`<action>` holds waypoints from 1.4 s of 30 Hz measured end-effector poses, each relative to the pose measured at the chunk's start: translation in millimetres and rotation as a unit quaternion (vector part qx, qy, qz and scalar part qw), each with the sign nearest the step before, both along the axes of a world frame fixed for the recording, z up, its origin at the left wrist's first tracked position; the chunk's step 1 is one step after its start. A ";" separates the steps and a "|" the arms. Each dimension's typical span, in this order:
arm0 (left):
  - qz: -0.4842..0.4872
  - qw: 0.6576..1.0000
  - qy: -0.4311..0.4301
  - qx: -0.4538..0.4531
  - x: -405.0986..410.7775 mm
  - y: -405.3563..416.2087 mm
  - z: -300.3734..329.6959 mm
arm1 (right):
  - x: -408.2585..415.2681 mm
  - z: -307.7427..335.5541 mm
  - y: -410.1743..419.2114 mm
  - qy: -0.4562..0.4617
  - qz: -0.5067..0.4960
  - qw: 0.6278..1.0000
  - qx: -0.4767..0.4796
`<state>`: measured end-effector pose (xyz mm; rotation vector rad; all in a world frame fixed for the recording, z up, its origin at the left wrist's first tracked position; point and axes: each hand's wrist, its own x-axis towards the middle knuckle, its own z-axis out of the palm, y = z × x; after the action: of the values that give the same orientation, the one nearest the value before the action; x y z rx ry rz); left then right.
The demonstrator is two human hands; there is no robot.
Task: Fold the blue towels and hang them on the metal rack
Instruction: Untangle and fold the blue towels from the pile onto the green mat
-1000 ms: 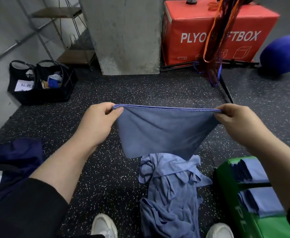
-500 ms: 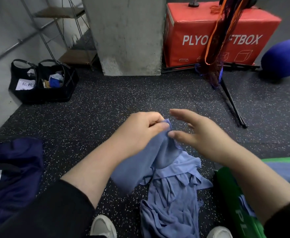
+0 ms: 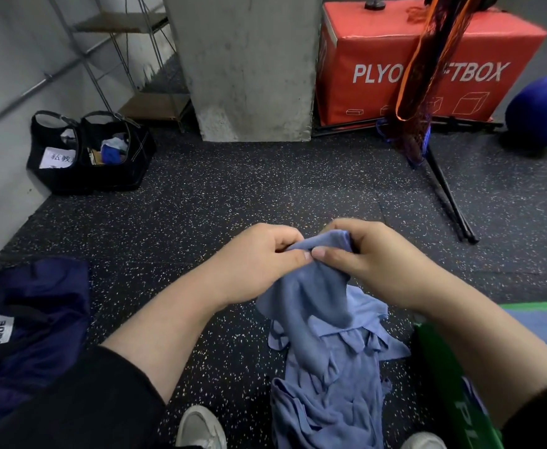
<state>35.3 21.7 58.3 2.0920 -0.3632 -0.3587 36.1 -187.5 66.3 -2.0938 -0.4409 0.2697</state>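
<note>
Soft blue cloth towel (image 3: 314, 286) pinched at its top edge by left hand (image 3: 259, 264) and right hand (image 3: 372, 264), fingers clamped, thumbs touching; one crumpled blue towel heap (image 3: 327, 403) below on the floor.

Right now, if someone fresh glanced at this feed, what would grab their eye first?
Dead centre, the left hand and right hand meet, both pinching the bunched top of a blue towel that hangs above a crumpled pile of blue towels on the speckled floor. Behind, at upper right, a bright red plyo box stands beside a grey concrete pillar.
</note>
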 end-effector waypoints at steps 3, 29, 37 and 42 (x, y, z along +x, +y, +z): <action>-0.001 1.000 0.011 0.019 2.3 -0.6 -0.5 | 2.0 -2.1 -3.4 -0.041 -0.032 0.998 -0.039; 0.376 0.921 -0.097 0.041 12.4 56.4 -18.5 | 6.7 -2.6 -56.8 -0.029 -0.298 0.954 -0.014; 0.373 0.920 -0.046 -0.107 8.1 38.9 -15.7 | 2.1 6.6 -47.3 0.009 -0.312 0.950 0.021; 0.367 0.910 0.014 -0.192 3.2 10.6 -16.9 | 5.6 -4.3 -37.1 0.065 -0.269 0.960 0.050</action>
<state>38.5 32.4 41.4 1.6802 0.3571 0.1295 41.6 -224.6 62.1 -1.9959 0.1969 0.0597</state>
